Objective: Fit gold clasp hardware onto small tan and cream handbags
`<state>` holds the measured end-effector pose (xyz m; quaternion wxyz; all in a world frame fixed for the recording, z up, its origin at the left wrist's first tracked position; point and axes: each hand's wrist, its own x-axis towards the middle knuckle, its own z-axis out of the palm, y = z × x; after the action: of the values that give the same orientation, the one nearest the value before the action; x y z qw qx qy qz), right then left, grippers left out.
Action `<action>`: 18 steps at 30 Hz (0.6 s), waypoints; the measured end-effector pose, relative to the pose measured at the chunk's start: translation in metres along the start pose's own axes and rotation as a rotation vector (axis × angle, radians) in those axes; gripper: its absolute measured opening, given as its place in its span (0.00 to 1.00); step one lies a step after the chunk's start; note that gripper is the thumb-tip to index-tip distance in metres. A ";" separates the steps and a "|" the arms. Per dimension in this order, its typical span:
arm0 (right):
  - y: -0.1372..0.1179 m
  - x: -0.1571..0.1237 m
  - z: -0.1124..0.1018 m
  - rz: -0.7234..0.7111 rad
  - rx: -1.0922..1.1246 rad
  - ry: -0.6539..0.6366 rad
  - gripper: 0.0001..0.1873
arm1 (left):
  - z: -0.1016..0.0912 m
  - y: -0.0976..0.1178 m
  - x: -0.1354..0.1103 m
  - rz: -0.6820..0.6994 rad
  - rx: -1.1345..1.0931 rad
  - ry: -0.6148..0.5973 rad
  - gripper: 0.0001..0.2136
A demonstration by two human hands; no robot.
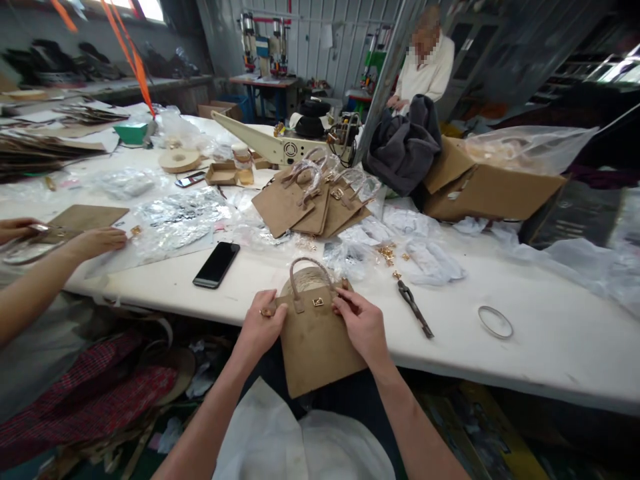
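I hold a small tan suede handbag [315,343] at the near edge of the white table [525,327]. It has a looped handle and a gold clasp on its front. My left hand [260,327] grips its upper left edge, fingers closed, with a small gold fitting pinched at the fingertips. My right hand [363,323] grips the upper right edge, thumb pressed on the front. The bag's lower part hangs over my lap.
A black phone [217,265] lies left of the bag, a dark tool [415,309] and a ring [495,322] to the right. Finished bags [315,203] are piled farther back, beside cardboard boxes [480,183]. A co-worker's hands [95,241] work at the left. Another person [425,67] stands behind.
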<state>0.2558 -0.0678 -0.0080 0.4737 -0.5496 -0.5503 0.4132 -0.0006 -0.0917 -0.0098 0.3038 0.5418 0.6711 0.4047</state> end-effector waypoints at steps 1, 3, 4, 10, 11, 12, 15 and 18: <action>-0.002 0.000 -0.001 -0.001 0.010 -0.015 0.22 | -0.002 -0.001 -0.001 0.025 0.000 -0.005 0.16; -0.010 0.000 -0.004 -0.014 0.009 -0.039 0.21 | -0.007 0.000 -0.004 0.038 0.001 -0.002 0.13; -0.016 -0.001 -0.004 -0.024 -0.005 -0.037 0.21 | -0.010 0.000 -0.006 0.016 -0.011 -0.002 0.13; -0.054 -0.016 0.026 -0.003 -0.016 -0.189 0.15 | -0.015 0.005 -0.014 -0.295 -0.431 -0.224 0.18; -0.058 -0.017 0.035 -0.013 -0.032 -0.229 0.13 | -0.016 0.005 -0.014 -0.315 -0.486 -0.252 0.19; -0.060 -0.016 0.044 -0.029 -0.057 -0.255 0.12 | -0.017 0.005 -0.014 -0.319 -0.523 -0.277 0.19; -0.060 -0.013 0.066 -0.089 -0.150 -0.277 0.11 | -0.021 0.003 -0.013 -0.275 -0.574 -0.307 0.20; -0.059 -0.010 0.075 -0.185 -0.278 -0.254 0.12 | -0.024 0.000 -0.015 -0.224 -0.589 -0.237 0.17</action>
<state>0.1696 -0.0757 0.0328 0.3560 -0.5005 -0.7054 0.3540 -0.0175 -0.1116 0.0010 0.5659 0.3969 0.5406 0.4795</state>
